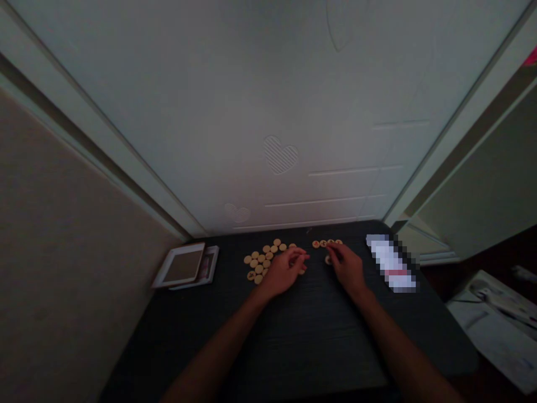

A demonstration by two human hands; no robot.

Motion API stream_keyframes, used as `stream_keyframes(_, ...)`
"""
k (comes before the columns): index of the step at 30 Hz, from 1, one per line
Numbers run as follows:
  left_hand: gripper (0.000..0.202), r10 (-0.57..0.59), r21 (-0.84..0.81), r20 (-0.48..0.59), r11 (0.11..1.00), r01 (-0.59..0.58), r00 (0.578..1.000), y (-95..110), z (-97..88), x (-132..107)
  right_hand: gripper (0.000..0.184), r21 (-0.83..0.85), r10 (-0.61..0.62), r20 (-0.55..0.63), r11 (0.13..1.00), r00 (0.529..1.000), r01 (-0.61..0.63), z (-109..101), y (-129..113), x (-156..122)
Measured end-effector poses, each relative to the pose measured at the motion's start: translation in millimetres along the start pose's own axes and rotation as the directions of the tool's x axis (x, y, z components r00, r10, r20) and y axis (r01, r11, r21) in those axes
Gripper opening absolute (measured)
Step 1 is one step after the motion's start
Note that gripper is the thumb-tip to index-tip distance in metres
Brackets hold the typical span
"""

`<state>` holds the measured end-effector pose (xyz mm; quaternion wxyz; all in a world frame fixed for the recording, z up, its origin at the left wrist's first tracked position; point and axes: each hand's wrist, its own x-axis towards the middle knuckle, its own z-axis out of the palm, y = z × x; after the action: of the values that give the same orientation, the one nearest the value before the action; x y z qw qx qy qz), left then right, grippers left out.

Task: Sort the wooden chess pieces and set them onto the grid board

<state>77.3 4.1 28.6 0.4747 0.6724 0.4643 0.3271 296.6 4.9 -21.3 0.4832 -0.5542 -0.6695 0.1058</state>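
Note:
A heap of several round wooden discs (263, 258) lies on the far part of a dark table (293, 336). My left hand (285, 270) rests at the heap's right edge, fingers curled over discs there; what it grips is hidden. A short row of discs with red marks (326, 243) sits further right. My right hand (346, 264) lies just below this row, fingers bent down onto one disc (328, 259) on the table.
A white box with a brown inner panel (181, 265) lies on its lid at the table's far left. A blurred white object (392, 262) lies at the far right. A pale wall with heart shapes stands close behind the table. Papers (495, 319) lie lower right.

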Motion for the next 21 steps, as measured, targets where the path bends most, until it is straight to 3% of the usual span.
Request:
stream_keyframes(6, 0.027, 0.058, 0.11, -0.033, 0.992, -0.054, 0.998, -3, -0.2, -9, 0.022, -0.032, -0.048, 0.081, 0.998, 0.996, 0.051, 4, 11, 1)
stream_keyframes(14, 0.02, 0.127, 0.371, 0.034, 0.919, -0.13, 0.991, 6, 4.1, -30, 0.024, -0.01, -0.066, 0.162, 0.998, 0.985, 0.069, 1, 5, -6)
stream_keyframes(21, 0.019, 0.177, 0.445, -0.046, 0.885, -0.138, 0.983, -9, -18.3, -47, 0.027, 0.028, -0.147, 0.309, 0.989, 0.94, 0.146, -3, -12, -20)
